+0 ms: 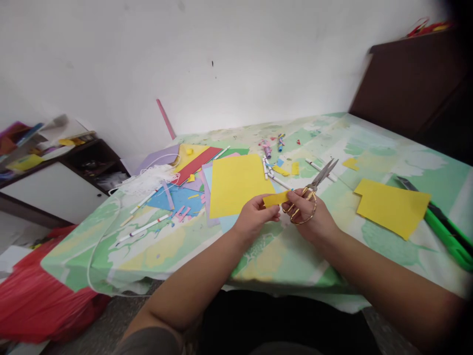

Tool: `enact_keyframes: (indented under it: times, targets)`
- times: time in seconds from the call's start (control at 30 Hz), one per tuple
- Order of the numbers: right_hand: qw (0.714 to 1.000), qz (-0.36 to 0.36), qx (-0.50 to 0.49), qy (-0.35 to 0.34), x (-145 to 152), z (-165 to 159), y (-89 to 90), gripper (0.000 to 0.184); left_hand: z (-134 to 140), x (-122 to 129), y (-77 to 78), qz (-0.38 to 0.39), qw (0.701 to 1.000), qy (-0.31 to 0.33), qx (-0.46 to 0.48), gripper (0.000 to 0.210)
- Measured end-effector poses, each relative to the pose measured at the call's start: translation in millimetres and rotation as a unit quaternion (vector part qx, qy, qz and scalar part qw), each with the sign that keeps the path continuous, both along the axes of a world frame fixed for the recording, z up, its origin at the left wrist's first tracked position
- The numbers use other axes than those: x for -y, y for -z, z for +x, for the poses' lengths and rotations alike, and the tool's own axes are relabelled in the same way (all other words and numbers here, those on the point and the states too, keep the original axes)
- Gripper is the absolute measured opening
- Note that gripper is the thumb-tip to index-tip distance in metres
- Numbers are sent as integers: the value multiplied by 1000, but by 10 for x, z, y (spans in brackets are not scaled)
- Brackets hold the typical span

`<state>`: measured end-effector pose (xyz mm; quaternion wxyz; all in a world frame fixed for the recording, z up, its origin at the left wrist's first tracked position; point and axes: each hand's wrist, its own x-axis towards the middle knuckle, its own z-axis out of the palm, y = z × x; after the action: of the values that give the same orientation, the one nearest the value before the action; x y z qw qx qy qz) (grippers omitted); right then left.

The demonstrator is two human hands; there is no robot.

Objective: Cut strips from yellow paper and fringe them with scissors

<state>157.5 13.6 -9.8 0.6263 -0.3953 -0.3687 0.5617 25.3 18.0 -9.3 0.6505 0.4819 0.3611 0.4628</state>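
"Yellow strip (pixel 274 198): position relative to the hands?"

"Between the two, above the near part of the bench (pixel 273 259). Left end at the left hand (pixel 254 217), right end at the fingertips of the right hand (pixel 309 211). Long side runs roughly crosswise, right end slightly higher in view."

"State of each hand?"

"Left: thumb and fingers closed in a pinch on the strip. Right: thumb and forefinger brought together at the strip's other end; the same hand carries the scissors (pixel 320 177), gold handles against its fingers. Blades slightly parted, pointing away from the person, clear of the strip."

"Nearest surroundings?"

"Large yellow sheet (pixel 238 182) just beyond the left hand, lying over paler paper. White markers (pixel 281 181) beyond the strip. Right of the right hand, well apart from it: notched yellow piece (pixel 393 207), with the green cutter (pixel 449 236) next to it; whether they touch, cannot tell."

"Further out?"

"Left side: red strip (pixel 195 166) slanting across coloured sheets, blue sheet (pixel 177 199) nearer, tangled white string (pixel 153 178) beside them. Far side: two small patterned bundles (pixel 273 145). Beyond the bench's left end, low cabinet (pixel 55 187) and red bag (pixel 48 291)."
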Motion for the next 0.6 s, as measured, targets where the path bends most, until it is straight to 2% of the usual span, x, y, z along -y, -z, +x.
enact_keyframes:
  times: [0.13, 0.23, 0.33, 0.4, 0.47, 0.6]
  targets:
    - [999, 6, -28, -18, 42, -30, -47, 28, 32, -6, 4, 39, 996, -32, -72, 25]
    - [999, 13, -32, -26, 56, -55, -69, 29, 56, 4, -1, 55, 997, -35, -38, 29]
    - [999, 17, -22, -25, 47, -65, -57, 28, 93, 19, 10, 59, 998, -31, 6, 49]
    - [1000, 17, -9, -16, 32, -62, -33, 28, 119, 28, 15, 65, 997, -35, 4, 56]
    - [1000, 17, 11, -6, 17, -56, -6, 28, 138, 35, 10, 71, 996, -48, -19, 48]
    - [997, 27, 71, -1, 7, -43, 19, 29, 139, 41, -16, 105, 984, -126, -72, 26]
